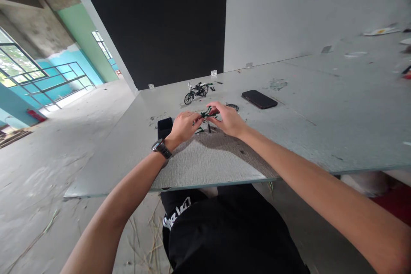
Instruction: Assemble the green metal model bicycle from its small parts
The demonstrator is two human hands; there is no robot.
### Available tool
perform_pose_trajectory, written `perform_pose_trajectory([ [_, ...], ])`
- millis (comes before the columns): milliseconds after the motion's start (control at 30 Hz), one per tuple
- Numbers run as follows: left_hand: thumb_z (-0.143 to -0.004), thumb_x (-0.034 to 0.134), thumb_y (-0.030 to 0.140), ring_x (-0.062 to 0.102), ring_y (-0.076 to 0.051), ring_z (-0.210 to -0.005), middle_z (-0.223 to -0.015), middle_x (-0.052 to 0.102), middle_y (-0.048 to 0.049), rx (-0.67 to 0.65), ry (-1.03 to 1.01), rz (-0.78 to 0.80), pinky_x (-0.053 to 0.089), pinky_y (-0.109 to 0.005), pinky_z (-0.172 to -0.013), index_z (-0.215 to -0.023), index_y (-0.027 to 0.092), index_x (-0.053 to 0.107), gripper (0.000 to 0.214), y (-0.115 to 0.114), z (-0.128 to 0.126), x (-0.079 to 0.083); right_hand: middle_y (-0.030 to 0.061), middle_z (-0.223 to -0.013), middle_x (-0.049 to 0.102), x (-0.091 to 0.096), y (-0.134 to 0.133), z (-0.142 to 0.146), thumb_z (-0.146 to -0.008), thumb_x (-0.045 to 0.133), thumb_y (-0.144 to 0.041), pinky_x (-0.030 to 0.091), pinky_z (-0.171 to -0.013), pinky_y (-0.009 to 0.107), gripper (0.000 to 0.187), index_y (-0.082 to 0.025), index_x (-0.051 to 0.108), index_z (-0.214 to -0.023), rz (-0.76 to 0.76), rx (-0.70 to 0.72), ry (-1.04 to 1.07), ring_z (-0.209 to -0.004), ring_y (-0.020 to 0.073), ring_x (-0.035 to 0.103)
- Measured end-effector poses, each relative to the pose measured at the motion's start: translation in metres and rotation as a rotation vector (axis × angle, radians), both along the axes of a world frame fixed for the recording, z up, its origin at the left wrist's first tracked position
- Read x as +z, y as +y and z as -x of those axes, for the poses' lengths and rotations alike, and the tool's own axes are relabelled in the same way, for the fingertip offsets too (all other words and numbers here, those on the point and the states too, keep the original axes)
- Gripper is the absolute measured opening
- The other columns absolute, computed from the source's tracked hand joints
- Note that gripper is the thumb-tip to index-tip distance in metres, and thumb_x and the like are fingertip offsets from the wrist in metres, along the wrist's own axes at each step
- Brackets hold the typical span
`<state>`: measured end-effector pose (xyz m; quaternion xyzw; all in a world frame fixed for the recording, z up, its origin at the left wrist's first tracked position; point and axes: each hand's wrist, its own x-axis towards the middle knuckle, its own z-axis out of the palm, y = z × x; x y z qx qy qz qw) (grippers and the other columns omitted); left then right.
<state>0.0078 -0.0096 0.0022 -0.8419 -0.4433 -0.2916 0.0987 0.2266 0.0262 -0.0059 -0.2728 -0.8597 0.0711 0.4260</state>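
Part (206,114): green, held up over our table (122,150).
Hands: our left hand (186,126) and right hand (229,120) both pinch it.
Risk: should our pinch loosen, it could drop onto the small pieces (199,130) below.

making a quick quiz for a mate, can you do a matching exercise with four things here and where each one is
Things:
1. watch
2. green part
3. toy bicycle
4. black board

Places:
A. standing on the table
B. between the left hand and right hand
C. upright behind the bicycle
D. on the left wrist

Pairs: 1-D, 2-B, 3-A, 4-C
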Motion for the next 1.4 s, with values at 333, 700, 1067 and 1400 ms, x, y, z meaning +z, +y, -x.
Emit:
perform_pose_trajectory([
  [333,-0.106,0.040,0.029,0.057,-0.017,-0.072,-0.079,0.066,-0.0053,0.101,-0.076,0.110,0.037,-0.029,-0.068,-0.088,0.018,0.065,0.033,0.002,0.000,-0.001,0.0093,-0.102,0.069,0.004,0.009,-0.008,-0.098,0.056,-0.042,0.053,-0.080,0.040,0.043,-0.023,0.052,-0.136,0.017,-0.043,0.009,-0.088,0.0248,0.067],
  [700,-0.102,0.051,0.032,0.063,-0.020,-0.082,-0.083,0.073,-0.0045,0.063,-0.202,0.203,0.042,-0.031,-0.073,-0.093,0.020,0.067,0.022,0.009,0.003,-0.007,0.0201,-0.134,0.063,-0.013,0.059,-0.063,-0.098,0.047,-0.041,0.044,-0.102,0.048,0.045,-0.017,0.063,-0.132,0.239,-0.464,-0.431,-0.121,0.0348,0.059],
  [1067,-0.097,0.062,0.029,0.064,-0.019,-0.085,-0.088,0.073,-0.0040,0.055,-0.262,0.191,0.044,-0.030,-0.077,-0.089,0.020,0.070,0.014,0.009,-0.001,-0.008,0.0142,-0.106,0.072,-0.011,0.064,-0.058,-0.087,0.066,-0.050,0.048,-0.082,0.039,0.044,-0.021,0.065,-0.120,0.314,-0.505,-0.463,-0.099,0.0313,0.065],
  [1400,-0.098,0.057,0.025,0.068,-0.020,-0.082,-0.086,0.076,-0.0042,0.020,-0.418,0.278,0.048,-0.032,-0.078,-0.104,0.021,0.070,0.015,0.008,-0.003,-0.012,0.0176,-0.123,0.069,-0.012,0.067,-0.063,-0.070,0.084,-0.052,0.052,-0.093,0.047,0.073,-0.019,0.062,-0.131,0.317,-0.480,-0.331,-0.110,0.0350,0.066],
])
